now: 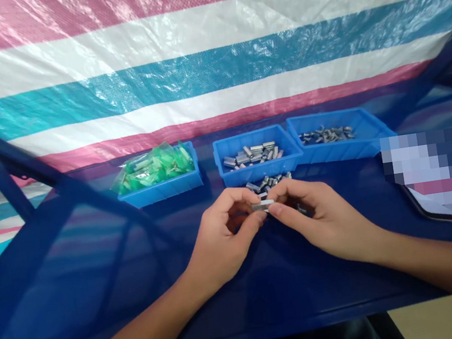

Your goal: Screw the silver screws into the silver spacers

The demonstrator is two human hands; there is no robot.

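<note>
Between the fingertips of my left hand point(229, 233) and my right hand point(316, 215) lies a short silver metal standoff point(262, 206), held level above the table. Thumb and forefinger of each hand pinch one end of it. Just behind my fingers, a small pile of similar metal pieces point(272, 181) rests on the table, partly hidden by my hands. Past that pile, a blue bin point(260, 171) holds several more silver standoffs point(254, 155). A few small dark parts point(300, 208) show below my right fingers.
At the left, another blue bin point(162, 191) carries a clear bag of green pieces point(162, 164). A third blue bin point(341, 150) at the right contains small metal screws point(326, 135). A dark-edged flat object, partly blurred point(436, 201), lies right. Striped sheeting point(208, 43) hangs behind the blue table point(101, 299).
</note>
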